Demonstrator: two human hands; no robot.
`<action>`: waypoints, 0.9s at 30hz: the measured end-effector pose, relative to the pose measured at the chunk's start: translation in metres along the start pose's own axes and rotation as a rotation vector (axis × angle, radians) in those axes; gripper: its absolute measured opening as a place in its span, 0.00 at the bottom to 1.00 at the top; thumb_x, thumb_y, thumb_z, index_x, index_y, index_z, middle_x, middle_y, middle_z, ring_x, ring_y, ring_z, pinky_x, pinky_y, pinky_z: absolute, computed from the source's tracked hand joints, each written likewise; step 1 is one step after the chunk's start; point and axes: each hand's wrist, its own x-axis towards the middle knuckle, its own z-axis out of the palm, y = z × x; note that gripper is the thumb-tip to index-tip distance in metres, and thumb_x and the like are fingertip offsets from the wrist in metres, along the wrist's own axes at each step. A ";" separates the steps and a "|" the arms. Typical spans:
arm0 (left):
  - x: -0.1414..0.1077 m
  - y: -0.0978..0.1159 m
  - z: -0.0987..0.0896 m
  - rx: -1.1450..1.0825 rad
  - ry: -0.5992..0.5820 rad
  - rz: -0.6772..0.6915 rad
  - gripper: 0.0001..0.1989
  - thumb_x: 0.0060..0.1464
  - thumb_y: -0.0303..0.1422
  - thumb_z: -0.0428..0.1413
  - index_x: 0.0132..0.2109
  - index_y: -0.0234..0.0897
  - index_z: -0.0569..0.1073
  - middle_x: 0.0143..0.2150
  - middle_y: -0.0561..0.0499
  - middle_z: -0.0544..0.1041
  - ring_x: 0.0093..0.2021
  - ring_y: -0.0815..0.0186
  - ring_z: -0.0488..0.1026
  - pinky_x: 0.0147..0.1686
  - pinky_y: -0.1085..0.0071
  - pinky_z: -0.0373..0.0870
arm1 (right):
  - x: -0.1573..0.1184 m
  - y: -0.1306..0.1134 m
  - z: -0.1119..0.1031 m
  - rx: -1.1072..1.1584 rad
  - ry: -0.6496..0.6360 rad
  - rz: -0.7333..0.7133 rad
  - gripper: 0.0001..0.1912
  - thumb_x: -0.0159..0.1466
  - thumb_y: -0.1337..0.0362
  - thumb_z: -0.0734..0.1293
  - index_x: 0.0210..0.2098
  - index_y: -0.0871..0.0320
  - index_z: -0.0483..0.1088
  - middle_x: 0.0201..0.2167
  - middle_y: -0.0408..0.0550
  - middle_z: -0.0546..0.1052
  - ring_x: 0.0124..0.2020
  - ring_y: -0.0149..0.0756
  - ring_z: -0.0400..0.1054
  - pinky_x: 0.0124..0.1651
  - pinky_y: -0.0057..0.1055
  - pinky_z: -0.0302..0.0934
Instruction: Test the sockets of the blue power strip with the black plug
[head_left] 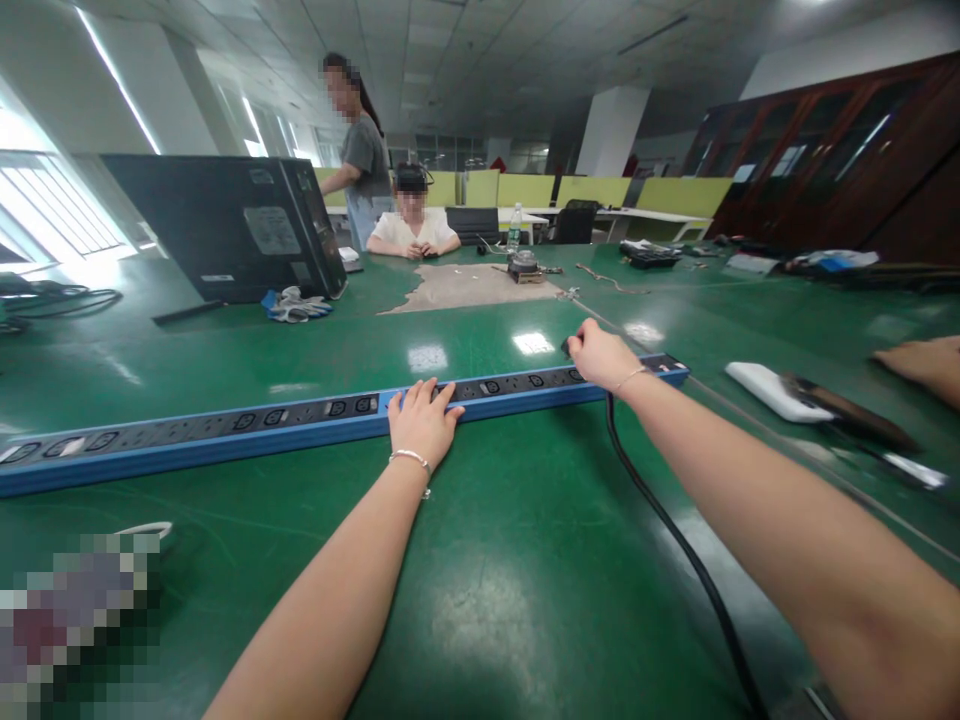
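Observation:
A long blue power strip (337,430) with a row of black sockets lies across the green table. My left hand (424,420) rests flat on the middle of the strip, its fingers spread. Above the strip's right part, my right hand (604,355) is closed on the end of a black power cord (660,510). A small dark piece of that end shows at the fingertips; the rest is hidden by the hand. From beneath the right wrist the cord runs down over the table to the lower right.
On the left stand a black computer case (225,225) and work gloves (295,305). A blurred-out object (75,610) lies lower left. To the right are a white device (776,393) and another person's hand (919,365). One person (414,230) sits opposite; another (365,150) stands behind.

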 end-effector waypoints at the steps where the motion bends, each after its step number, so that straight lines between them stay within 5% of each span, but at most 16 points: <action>1: 0.000 0.000 0.000 0.004 -0.001 0.000 0.21 0.58 0.44 0.45 0.57 0.50 0.66 0.61 0.50 0.65 0.61 0.58 0.58 0.59 0.55 0.48 | 0.006 0.008 -0.009 -0.009 0.000 -0.001 0.18 0.65 0.57 0.52 0.47 0.60 0.63 0.42 0.60 0.74 0.43 0.45 0.69 0.46 0.37 0.60; 5: 0.001 0.001 -0.002 -0.003 -0.007 -0.006 0.21 0.58 0.44 0.44 0.57 0.49 0.67 0.61 0.49 0.65 0.61 0.58 0.58 0.59 0.55 0.48 | 0.023 0.050 -0.025 -0.064 -0.060 0.015 0.18 0.64 0.58 0.54 0.44 0.62 0.66 0.41 0.59 0.75 0.42 0.44 0.69 0.43 0.34 0.60; 10: 0.001 0.002 -0.004 -0.007 -0.004 -0.002 0.21 0.58 0.44 0.45 0.56 0.49 0.68 0.61 0.50 0.66 0.61 0.58 0.59 0.58 0.56 0.49 | 0.026 0.089 0.003 -0.103 -0.112 0.062 0.18 0.65 0.58 0.53 0.47 0.63 0.64 0.42 0.60 0.74 0.43 0.43 0.69 0.43 0.34 0.60; 15: 0.001 0.001 -0.003 0.013 -0.002 0.001 0.21 0.58 0.44 0.45 0.56 0.50 0.67 0.60 0.51 0.66 0.60 0.58 0.59 0.58 0.56 0.50 | 0.030 0.094 0.024 -0.122 -0.120 0.074 0.20 0.66 0.58 0.51 0.49 0.64 0.62 0.41 0.63 0.74 0.43 0.46 0.70 0.43 0.37 0.60; 27: 0.001 0.002 -0.004 0.006 -0.010 -0.009 0.21 0.58 0.44 0.45 0.56 0.49 0.68 0.61 0.50 0.66 0.61 0.58 0.59 0.58 0.56 0.49 | 0.033 0.101 0.027 -0.154 -0.137 0.073 0.21 0.65 0.56 0.51 0.50 0.63 0.60 0.42 0.64 0.74 0.42 0.48 0.70 0.44 0.39 0.60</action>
